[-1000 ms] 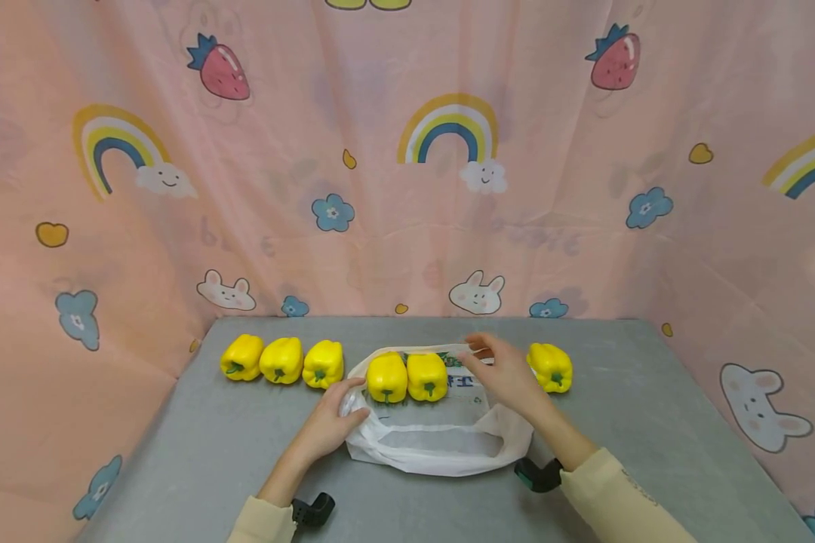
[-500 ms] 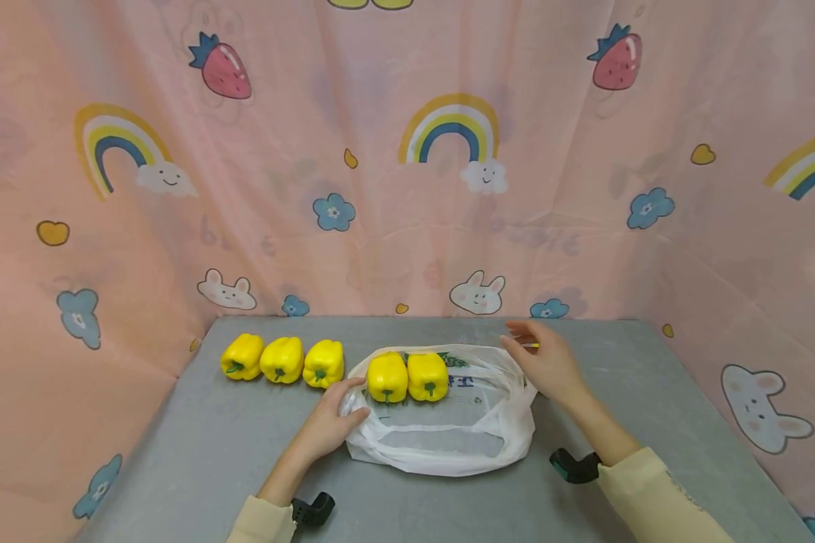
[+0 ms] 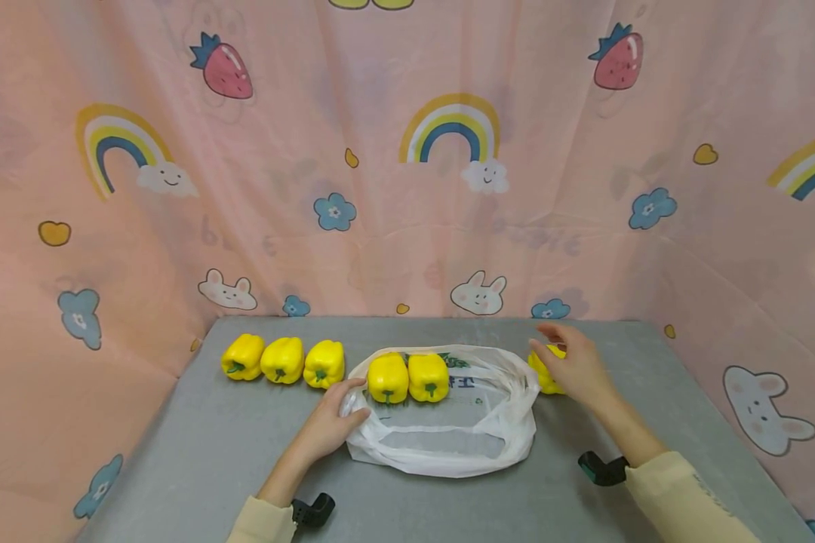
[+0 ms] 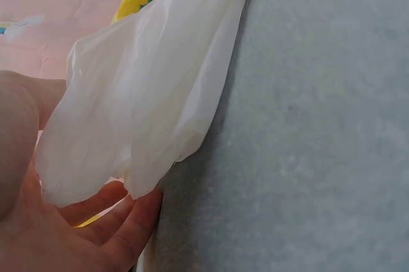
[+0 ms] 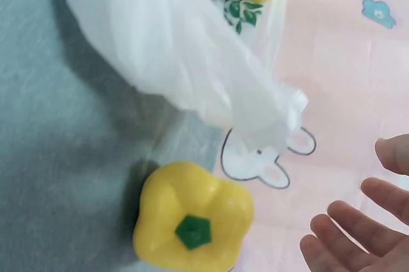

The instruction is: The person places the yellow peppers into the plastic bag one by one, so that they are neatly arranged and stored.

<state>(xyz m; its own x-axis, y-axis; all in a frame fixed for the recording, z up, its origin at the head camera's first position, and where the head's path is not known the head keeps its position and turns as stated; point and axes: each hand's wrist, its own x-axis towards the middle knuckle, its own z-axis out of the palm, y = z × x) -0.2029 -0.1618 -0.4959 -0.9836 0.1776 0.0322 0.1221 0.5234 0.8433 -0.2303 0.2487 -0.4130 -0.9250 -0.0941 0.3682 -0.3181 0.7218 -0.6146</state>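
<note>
A white plastic bag (image 3: 441, 456) lies spread with its mouth facing up, two yellow bell peppers (image 3: 388, 377) side by side in its left half. My left hand (image 3: 333, 418) holds the bag's left side; in the left wrist view the white plastic (image 4: 147, 80) hangs between thumb and fingers. Right of the bag, a single yellow bell pepper (image 5: 192, 214) stands on the table, its green stem end toward the right wrist camera. Over that pepper hovers my right hand (image 3: 577, 369), partly covering it in the head view. Its fingers (image 5: 348, 230) are spread and apart from the pepper.
Three more yellow bell peppers (image 3: 282, 360) stand in a row left of the bag on the grey table (image 3: 197, 452). A pink patterned curtain (image 3: 380, 249) encloses the table's back and sides.
My right hand has moved right, from over the bag's right side to above the lone pepper. The bag's right rim has spread outward slightly. My left hand stays in place.
</note>
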